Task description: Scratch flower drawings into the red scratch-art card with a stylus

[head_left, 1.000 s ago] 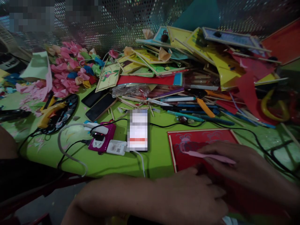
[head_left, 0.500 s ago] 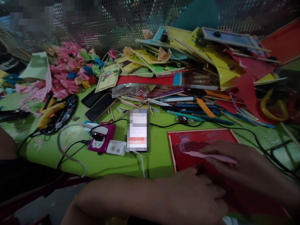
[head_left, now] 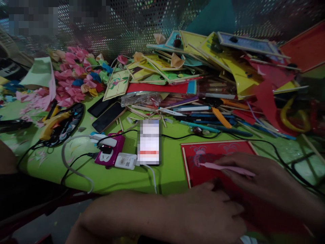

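A slim pink pen is pinched in my right hand, its tip touching a pink drawing of a round-eared figure near the top left of a red board. The board has pale sticks along its edges. A second, fainter outline shows beside the first. My left hand lies across the lower left part of the board, with its fingers curled under. Whatever is under those fingers, if anything, is hidden. Both hands cover much of the board.
Left of the board lie a lit phone, a purple power strip with chargers, and a yellow glue gun. Cables cross the green table. Behind are pens, stacked framed pictures and pink paper flowers.
The pink pen has shifted very slightly along the drawn figure. Both hands otherwise keep nearly the same place.
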`<state>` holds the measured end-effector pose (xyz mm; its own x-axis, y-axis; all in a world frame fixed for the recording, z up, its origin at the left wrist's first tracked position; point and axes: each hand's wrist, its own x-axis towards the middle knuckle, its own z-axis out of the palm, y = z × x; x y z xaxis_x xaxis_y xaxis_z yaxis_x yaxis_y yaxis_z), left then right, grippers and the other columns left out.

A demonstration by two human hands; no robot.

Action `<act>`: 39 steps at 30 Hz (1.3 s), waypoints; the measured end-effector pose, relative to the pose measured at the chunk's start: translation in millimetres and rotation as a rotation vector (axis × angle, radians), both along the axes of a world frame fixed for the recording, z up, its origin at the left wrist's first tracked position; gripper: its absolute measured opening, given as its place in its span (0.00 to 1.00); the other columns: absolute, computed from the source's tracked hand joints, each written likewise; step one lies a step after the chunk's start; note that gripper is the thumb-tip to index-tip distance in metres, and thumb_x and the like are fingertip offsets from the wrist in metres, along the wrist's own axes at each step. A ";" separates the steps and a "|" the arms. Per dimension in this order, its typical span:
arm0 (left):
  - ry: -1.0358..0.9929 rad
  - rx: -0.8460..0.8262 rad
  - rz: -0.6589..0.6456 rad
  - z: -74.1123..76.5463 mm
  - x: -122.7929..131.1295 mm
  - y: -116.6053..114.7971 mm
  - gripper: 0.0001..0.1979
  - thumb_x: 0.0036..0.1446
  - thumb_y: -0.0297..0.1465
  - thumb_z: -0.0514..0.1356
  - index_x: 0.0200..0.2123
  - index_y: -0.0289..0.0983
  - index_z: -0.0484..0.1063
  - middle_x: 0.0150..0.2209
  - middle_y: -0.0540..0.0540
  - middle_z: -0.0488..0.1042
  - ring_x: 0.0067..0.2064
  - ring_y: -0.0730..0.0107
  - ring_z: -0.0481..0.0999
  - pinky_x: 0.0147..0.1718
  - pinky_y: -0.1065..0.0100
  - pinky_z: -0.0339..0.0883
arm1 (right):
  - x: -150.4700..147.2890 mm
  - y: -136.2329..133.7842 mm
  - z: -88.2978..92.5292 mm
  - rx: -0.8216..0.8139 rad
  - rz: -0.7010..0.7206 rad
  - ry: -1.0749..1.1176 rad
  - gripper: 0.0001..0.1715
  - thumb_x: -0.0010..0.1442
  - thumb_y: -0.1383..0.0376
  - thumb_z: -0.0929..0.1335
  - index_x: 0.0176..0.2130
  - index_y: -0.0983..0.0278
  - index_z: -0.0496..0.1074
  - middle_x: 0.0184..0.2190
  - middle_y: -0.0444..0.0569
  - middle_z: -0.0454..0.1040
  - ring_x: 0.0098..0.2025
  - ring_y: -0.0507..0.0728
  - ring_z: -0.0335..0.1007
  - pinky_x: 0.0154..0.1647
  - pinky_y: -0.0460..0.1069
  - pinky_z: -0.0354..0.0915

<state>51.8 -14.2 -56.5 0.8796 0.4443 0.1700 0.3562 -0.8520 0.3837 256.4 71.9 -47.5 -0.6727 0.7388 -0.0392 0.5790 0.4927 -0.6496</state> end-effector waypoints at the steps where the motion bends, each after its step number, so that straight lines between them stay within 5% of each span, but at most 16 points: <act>1: 0.001 -0.002 -0.005 -0.1 -0.1 0.1 0.15 0.72 0.39 0.55 0.41 0.36 0.78 0.50 0.43 0.79 0.45 0.61 0.79 0.46 0.56 0.68 | -0.7 0.0 -0.1 0.006 0.000 0.012 0.15 0.69 0.58 0.67 0.45 0.55 0.83 0.42 0.49 0.87 0.42 0.60 0.85 0.42 0.50 0.76; 7: -0.021 0.001 -0.001 -1.5 -0.5 -0.3 0.15 0.71 0.39 0.54 0.41 0.36 0.77 0.51 0.42 0.78 0.46 0.59 0.79 0.47 0.55 0.68 | -5.4 0.8 1.2 0.036 0.006 0.091 0.13 0.66 0.58 0.68 0.43 0.52 0.84 0.39 0.45 0.88 0.38 0.59 0.86 0.37 0.49 0.77; 39: -0.002 -0.019 0.003 2.5 -0.2 1.2 0.15 0.72 0.39 0.55 0.40 0.37 0.77 0.46 0.45 0.79 0.45 0.61 0.79 0.45 0.56 0.69 | -2.0 -0.5 -7.4 -0.030 0.025 0.031 0.16 0.69 0.53 0.68 0.49 0.52 0.83 0.45 0.48 0.87 0.44 0.62 0.85 0.44 0.52 0.77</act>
<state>51.6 -13.0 -54.0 0.8778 0.4503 0.1635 0.3581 -0.8434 0.4006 254.4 71.4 -54.9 -0.6923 0.7205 -0.0398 0.5462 0.4871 -0.6815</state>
